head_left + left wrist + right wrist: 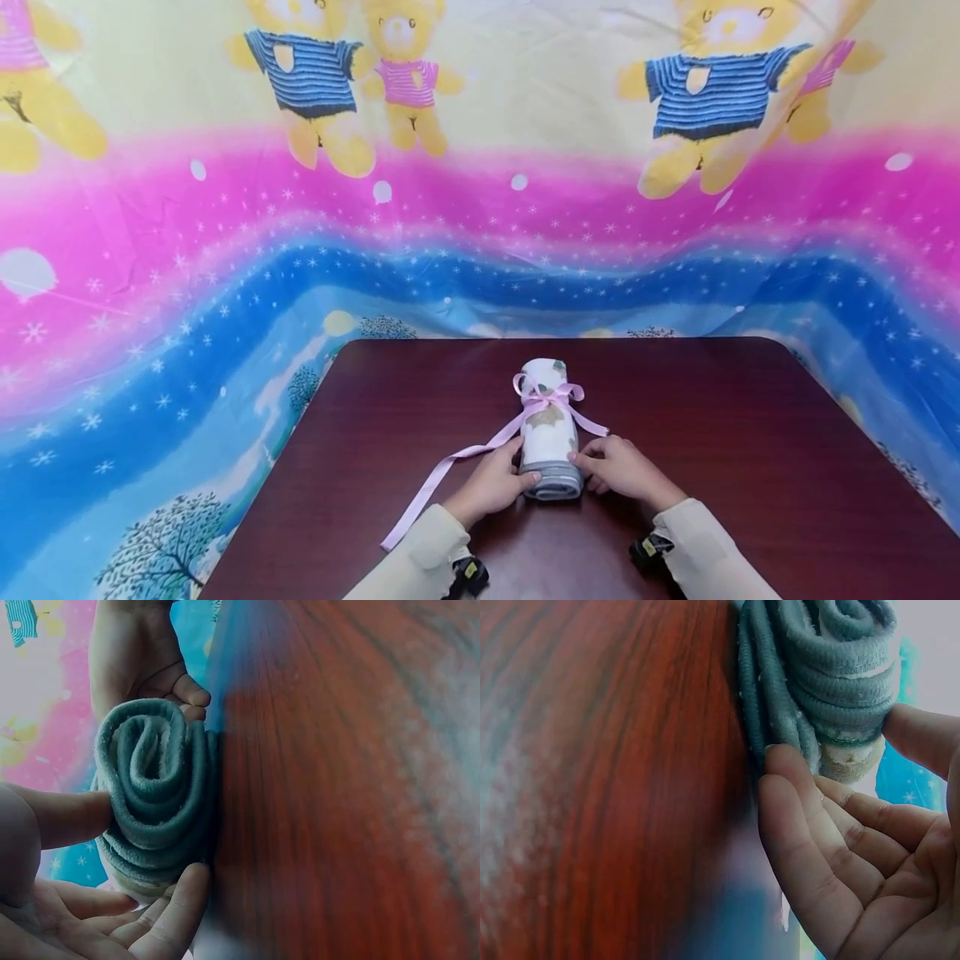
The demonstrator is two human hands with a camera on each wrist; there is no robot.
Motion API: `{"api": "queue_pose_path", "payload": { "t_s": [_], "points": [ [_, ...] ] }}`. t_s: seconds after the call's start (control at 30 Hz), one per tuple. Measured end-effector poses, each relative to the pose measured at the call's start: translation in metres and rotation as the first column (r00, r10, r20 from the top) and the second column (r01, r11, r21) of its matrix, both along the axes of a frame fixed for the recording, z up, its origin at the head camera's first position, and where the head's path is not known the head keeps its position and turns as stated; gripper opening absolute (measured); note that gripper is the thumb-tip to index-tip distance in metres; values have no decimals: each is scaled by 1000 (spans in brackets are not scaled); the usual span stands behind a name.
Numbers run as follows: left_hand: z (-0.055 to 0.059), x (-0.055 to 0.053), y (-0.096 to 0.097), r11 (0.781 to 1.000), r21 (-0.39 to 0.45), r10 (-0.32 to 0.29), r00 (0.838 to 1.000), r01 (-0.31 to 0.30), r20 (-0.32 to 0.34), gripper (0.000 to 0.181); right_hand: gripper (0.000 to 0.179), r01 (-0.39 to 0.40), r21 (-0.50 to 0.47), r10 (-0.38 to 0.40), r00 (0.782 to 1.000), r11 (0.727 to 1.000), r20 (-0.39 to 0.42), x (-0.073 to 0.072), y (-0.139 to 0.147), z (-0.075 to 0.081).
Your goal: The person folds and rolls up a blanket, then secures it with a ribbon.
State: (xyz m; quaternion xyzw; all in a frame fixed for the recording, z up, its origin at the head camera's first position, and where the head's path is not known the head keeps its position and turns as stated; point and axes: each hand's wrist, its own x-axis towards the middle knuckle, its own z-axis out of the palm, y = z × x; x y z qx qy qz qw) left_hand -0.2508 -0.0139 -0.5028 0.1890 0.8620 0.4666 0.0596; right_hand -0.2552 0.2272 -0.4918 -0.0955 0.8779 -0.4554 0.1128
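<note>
A rolled cloth (551,437), white with beige and green patches and a grey hem, lies lengthwise on the table. Around its far part runs a pink ribbon (542,403) tied in a bow, with one long tail trailing toward the left sleeve. My left hand (495,477) holds the near end from the left, thumb on top and fingers along its side. From the right, my right hand (622,468) grips the same end between its thumb and curled fingers. In the left wrist view the grey end (154,780) shows its spiral folds.
The dark red wooden table (712,417) has rounded far corners. Behind and beside it hangs a printed curtain (525,217) with teddy bears and snowflakes. Black wrist devices (651,548) sit below both sleeves, close over the tabletop.
</note>
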Motion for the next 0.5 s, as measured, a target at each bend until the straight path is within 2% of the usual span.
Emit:
{"api": "queue_pose_path", "payload": {
  "t_s": [0.23,0.5],
  "points": [
    [-1,2,0,1000,6,-4,1000,4,17,67,42,-20,-1,20,1000,1000,-10,2,3,0],
    [12,0,-9,997,36,-66,998,65,22,62,34,-62,3,62,997,998,-39,3,16,7]
  ]
}}
